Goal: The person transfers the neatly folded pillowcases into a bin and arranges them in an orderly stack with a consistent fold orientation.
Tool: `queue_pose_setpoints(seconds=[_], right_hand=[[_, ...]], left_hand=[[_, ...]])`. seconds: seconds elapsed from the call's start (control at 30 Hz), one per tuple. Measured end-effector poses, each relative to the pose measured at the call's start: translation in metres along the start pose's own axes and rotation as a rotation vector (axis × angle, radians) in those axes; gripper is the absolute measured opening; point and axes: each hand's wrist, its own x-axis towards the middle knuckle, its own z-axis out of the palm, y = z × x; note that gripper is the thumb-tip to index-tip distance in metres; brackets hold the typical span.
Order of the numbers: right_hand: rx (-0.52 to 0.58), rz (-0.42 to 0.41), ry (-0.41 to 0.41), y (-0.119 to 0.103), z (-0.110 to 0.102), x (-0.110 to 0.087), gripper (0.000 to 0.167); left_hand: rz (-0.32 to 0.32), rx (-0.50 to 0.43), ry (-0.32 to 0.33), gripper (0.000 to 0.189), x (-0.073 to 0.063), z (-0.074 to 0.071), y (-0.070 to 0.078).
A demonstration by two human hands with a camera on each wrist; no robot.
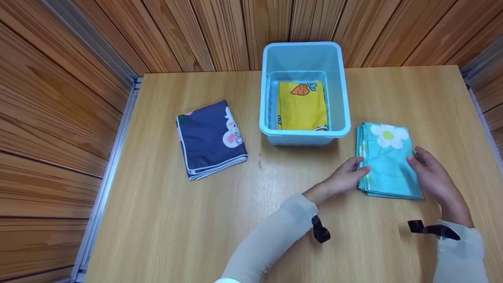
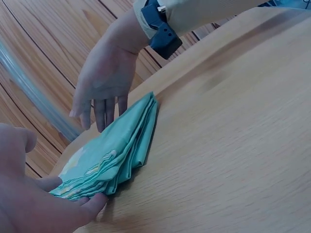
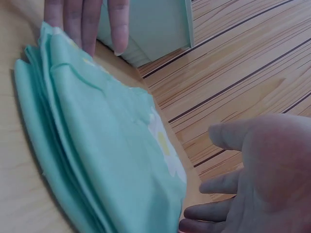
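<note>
A folded turquoise cloth [image 1: 393, 169] with a white flower print lies on the table at the right, its stacked layers showing in both wrist views. At its left edge is my left hand [image 1: 346, 175], thumb overlapping the cloth's border in the head view. Seen from the right wrist, the fingers of that left hand [image 3: 85, 24] are straight and point down beside the folded edge. My right hand [image 1: 434, 177] stands at the opposite edge, palm facing the cloth, fingers loosely extended; the right wrist view shows its fingertips [image 3: 209, 213] close to the cloth.
A light blue plastic bin [image 1: 304, 137] stands at the back centre, with a folded yellow cloth [image 1: 302, 108] with a carrot print inside. To the left lies a folded navy cloth [image 1: 208, 137] with a white bunny print. Wooden plank walls [image 1: 220, 35] border the table [image 1: 169, 220].
</note>
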Motion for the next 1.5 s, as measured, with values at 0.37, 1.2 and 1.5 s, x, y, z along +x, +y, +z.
queue_pose_setpoints(seconds=[0.37,1.2,1.5], right_hand=[[0.004,-0.013,0.000,0.006,0.004,0.001,0.081],[0.038,-0.057,0.111,0.010,0.010,0.002,0.078],[0.064,-0.058,0.148,0.010,0.013,0.003,0.073]], left_hand=[[0.012,-0.187,0.024,0.044,0.003,-0.005,-0.002],[-0.009,-0.362,0.094,0.039,0.016,0.005,0.004],[0.028,-0.364,0.140,0.046,0.021,0.012,0.003]])
